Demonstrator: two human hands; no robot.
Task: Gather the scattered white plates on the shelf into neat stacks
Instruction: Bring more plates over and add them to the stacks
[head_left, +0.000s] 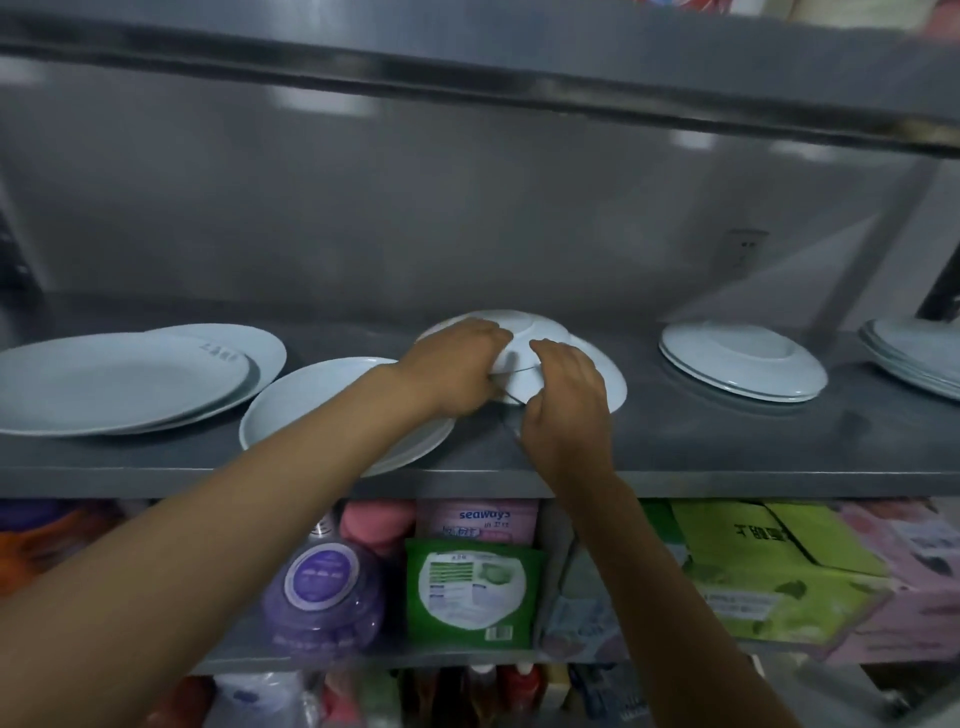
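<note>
On the steel shelf (727, 457), an upside-down white plate (524, 332) is tilted over another inverted plate (608, 384) in the middle. My left hand (457, 369) grips its left rim and my right hand (566, 400) grips its front rim. A plate stack (306, 405) lies under my left forearm, near the front edge. Two large oval plates (124, 379) overlap at the far left. To the right sits a short stack of inverted plates (743, 364), and another stack (914, 358) is cut off at the right edge.
An upper steel shelf (467, 78) hangs overhead. A shelf post (878, 234) stands at the right rear. Below, the lower shelves hold a purple jar (322, 597), a green packet (472, 592), a green box (769, 566) and bottles.
</note>
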